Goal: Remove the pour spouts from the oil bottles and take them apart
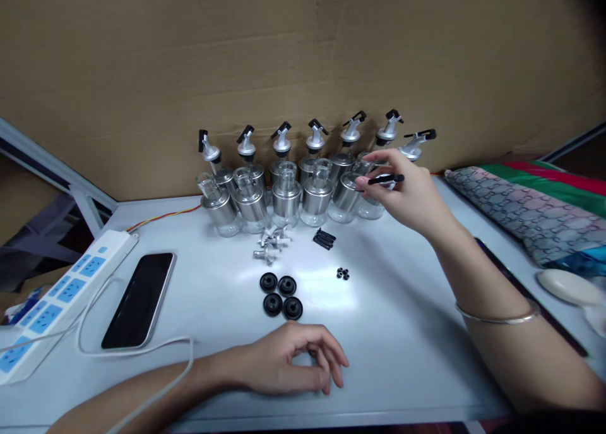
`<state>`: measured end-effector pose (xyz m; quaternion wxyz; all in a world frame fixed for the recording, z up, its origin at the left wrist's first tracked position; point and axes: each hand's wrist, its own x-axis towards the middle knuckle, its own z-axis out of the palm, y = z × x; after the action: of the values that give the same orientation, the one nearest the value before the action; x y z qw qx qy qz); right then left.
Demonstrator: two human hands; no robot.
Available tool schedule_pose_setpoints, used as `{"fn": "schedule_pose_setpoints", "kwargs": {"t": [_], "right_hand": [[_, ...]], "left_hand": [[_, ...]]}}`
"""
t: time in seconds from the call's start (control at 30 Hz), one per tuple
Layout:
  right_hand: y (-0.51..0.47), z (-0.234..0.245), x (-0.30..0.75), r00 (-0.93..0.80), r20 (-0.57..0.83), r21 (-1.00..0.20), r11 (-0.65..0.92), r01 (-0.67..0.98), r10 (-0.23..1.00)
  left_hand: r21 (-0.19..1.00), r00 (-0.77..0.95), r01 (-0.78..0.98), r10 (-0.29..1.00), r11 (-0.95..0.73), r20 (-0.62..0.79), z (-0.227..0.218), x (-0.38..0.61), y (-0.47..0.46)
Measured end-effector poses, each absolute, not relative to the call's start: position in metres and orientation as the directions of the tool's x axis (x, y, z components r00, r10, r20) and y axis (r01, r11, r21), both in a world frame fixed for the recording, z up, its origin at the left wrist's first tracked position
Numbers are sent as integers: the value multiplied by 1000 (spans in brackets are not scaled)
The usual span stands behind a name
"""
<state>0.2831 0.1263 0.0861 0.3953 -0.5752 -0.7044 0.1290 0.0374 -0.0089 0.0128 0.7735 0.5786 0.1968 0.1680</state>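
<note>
My right hand is raised at the right end of a row of glass bottles with silver collars. Its fingers pinch a small black stick-like part close to the rightmost open bottle. Behind them stand several bottles fitted with silver pour spouts and black caps. My left hand rests on the white table near the front edge, fingers curled loosely with nothing seen in them. Ahead of it lie black round seals, silver-white spout pieces, black sticks and tiny black rings.
A black phone and a white power strip with blue sockets lie at the left, with a white cable looping to the front. A cardboard wall stands behind. Patterned fabric and a pale oval object are at the right.
</note>
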Motion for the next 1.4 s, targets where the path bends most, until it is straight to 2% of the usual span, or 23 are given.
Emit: {"fn": "schedule_pose_setpoints", "kwargs": {"t": [0.1,0.17,0.27,0.37,0.43,0.53,0.63,0.73,0.9,1.1,1.23,1.3,1.4], "right_hand": [[128,83,281,-51,452,-665,375,646,890],[128,82,277,-50,550,-632,455,627,833],[123,83,268,-56,723,-461,542,703,688],[110,90,256,-182,768,-326,619,714,614],[101,94,249,-300,737,-321,705,633,605],[88,95,239,-430,613,-430,737,522,663],[74,92,229,-535,387,-586,648,486,751],[59,91,216,-665,174,-685,575,448,726],[40,88,203,-731,-77,-692,492,529,677],[35,72,215,-680,-124,-745,385,545,723],[32,61,214,-690,-153,-740,380,554,708],[32,55,213,-643,-55,-688,438,579,764],[33,47,214,-550,199,-472,571,672,811]], "left_hand": [[959,866,-31,486,281,-114,14,37,-9],[957,865,-27,488,287,-122,15,38,-10],[954,858,-5,492,299,-149,15,38,-10],[954,858,10,487,301,-163,14,37,-10],[956,863,11,480,294,-158,13,36,-10],[956,865,-13,482,295,-137,13,36,-10],[933,850,-48,505,357,-150,9,38,-11],[906,820,-93,548,413,-166,6,40,-11],[920,838,-3,504,391,-211,10,40,-10],[849,812,-146,552,508,-190,7,43,-7],[862,807,-115,553,493,-209,6,44,-4],[889,818,-54,530,454,-222,10,43,-3],[916,817,17,522,401,-244,17,42,-3]]}}
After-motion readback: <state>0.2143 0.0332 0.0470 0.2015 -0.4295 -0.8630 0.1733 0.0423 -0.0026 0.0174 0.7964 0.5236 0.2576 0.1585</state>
